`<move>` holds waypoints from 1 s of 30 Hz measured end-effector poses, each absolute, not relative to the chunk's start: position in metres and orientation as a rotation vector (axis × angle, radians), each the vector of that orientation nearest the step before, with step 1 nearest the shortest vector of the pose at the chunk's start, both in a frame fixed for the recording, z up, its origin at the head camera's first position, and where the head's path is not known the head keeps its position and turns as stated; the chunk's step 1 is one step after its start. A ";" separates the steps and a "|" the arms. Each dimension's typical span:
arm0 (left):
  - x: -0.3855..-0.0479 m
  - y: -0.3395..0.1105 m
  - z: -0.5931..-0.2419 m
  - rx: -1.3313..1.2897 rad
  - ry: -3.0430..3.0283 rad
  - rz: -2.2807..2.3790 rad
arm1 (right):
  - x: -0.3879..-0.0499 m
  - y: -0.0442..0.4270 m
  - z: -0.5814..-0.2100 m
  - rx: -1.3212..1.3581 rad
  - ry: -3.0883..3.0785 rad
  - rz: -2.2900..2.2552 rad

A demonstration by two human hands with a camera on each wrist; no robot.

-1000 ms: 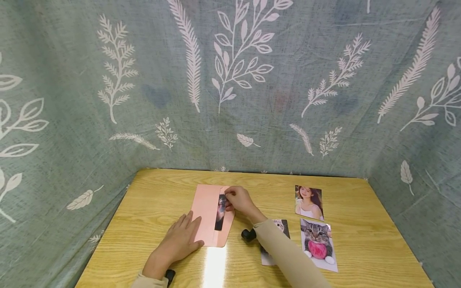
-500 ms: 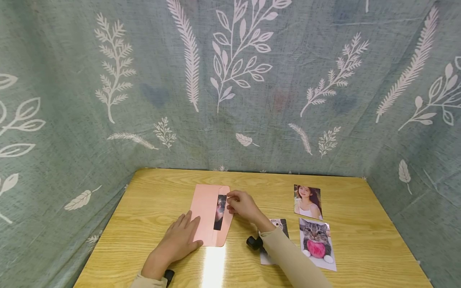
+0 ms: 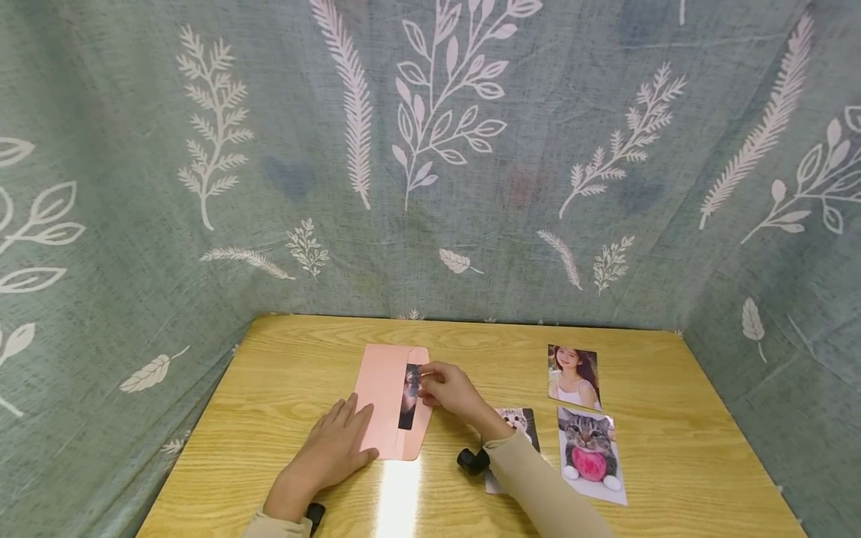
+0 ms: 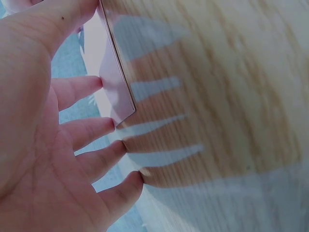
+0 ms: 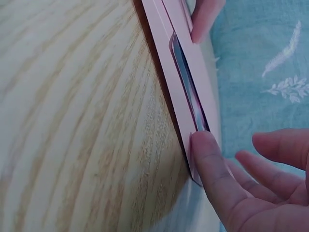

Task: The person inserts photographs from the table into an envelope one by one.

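Note:
A pink envelope lies on the wooden table with its flap side to the right. Out of its opening shows a strip of a dark photo. My left hand rests spread on the envelope's lower left edge, fingertips down on it and the table. At the upper right, my right hand touches the exposed photo strip with a fingertip. In the right wrist view one finger of the right hand presses at the end of the photo, the other fingers loosely bent above the flap.
Right of the envelope lie a portrait photo, a photo of a cat with a pink object and another cat photo, partly covered by the right forearm. A patterned cloth hangs behind the table.
My right hand drew back to the flap's right edge, then came left again onto the photo strip. The left hand stays in place.

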State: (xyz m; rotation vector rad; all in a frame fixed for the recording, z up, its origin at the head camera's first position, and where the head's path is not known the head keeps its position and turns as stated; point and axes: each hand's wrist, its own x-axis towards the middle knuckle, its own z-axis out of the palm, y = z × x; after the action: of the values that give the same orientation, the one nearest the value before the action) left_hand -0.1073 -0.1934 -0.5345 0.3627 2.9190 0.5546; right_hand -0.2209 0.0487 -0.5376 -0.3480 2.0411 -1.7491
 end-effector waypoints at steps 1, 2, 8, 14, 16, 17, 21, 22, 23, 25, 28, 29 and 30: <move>-0.107 -0.193 -0.535 0.364 2.919 0.551 | -0.221 0.048 -0.538 -0.345 2.034 -1.757; -0.107 -0.193 -0.535 0.365 2.918 0.550 | -0.221 0.048 -0.538 -0.339 2.023 -1.765; -0.107 -0.193 -0.533 0.365 2.909 0.544 | -0.219 0.045 -0.537 -0.313 1.973 -1.794; -0.108 -0.193 -0.532 0.374 2.909 0.526 | -0.218 0.042 -0.536 -0.286 1.961 -1.792; -0.109 -0.193 -0.532 0.378 2.913 0.519 | -0.219 0.040 -0.537 -0.294 1.948 -1.803; -0.109 -0.193 -0.532 0.377 2.913 0.521 | -0.219 0.040 -0.537 -0.296 1.936 -1.809; -0.109 -0.194 -0.532 0.373 2.918 0.532 | -0.220 0.037 -0.539 -0.308 1.892 -1.830; -0.109 -0.193 -0.531 0.376 2.919 0.533 | -0.220 0.037 -0.539 -0.305 1.885 -1.833; -0.109 -0.193 -0.531 0.380 2.922 0.533 | -0.220 0.036 -0.539 -0.306 1.879 -1.836; -0.108 -0.193 -0.532 0.387 2.929 0.523 | -0.220 0.034 -0.539 -0.302 1.876 -1.838; -0.108 -0.193 -0.532 0.392 2.930 0.513 | -0.219 0.032 -0.539 -0.296 1.875 -1.840; -0.108 -0.193 -0.533 0.390 2.930 0.512 | -0.218 0.031 -0.539 -0.294 1.876 -1.841; -0.108 -0.193 -0.533 0.387 2.929 0.510 | -0.218 0.031 -0.539 -0.290 1.877 -1.841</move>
State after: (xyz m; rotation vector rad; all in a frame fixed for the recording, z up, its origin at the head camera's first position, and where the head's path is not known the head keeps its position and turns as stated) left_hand -0.1082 -0.1931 -0.5327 0.3875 2.9292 0.5104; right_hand -0.2179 0.0310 -0.5387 -0.2902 1.8768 -1.8407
